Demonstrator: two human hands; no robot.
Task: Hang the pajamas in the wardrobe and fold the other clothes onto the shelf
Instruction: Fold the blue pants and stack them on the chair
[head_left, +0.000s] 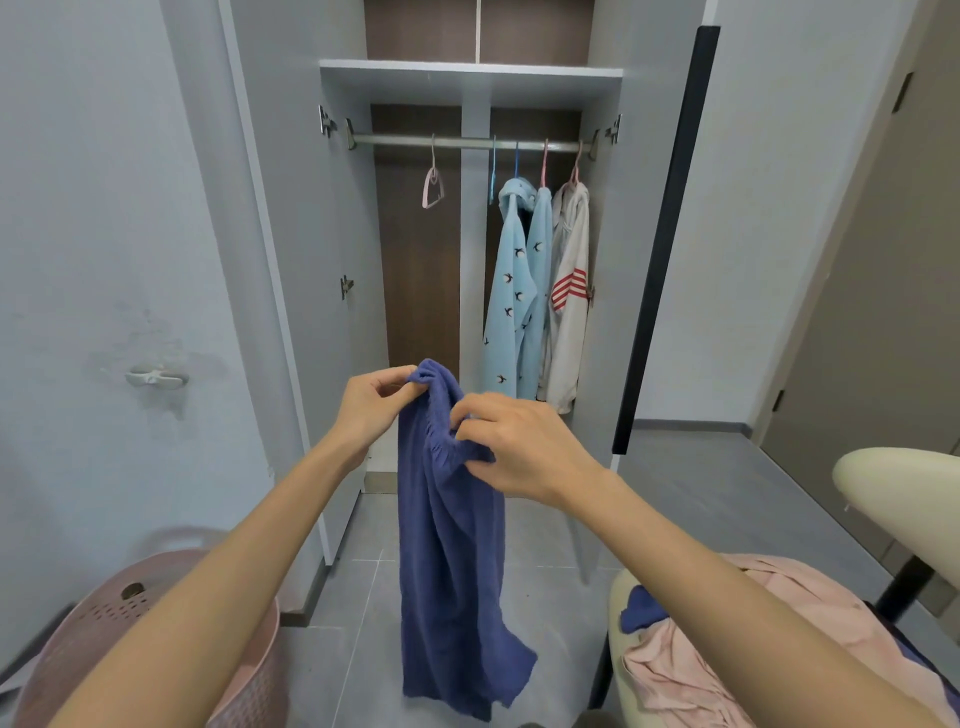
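Hands, left (371, 410) and right (511, 447), pinch the blue trousers' (449, 545) waistband; spread it flat and let the legs hang straight before folding.

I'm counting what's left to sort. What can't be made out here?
Head view:
Basket: inside hidden by the left arm and the frame edge.
Pink clothes: partly covered by the right arm, cut off by the edge; count unclear.
Blue garment, held by left hand and right hand: bunched, so its kind is unclear.
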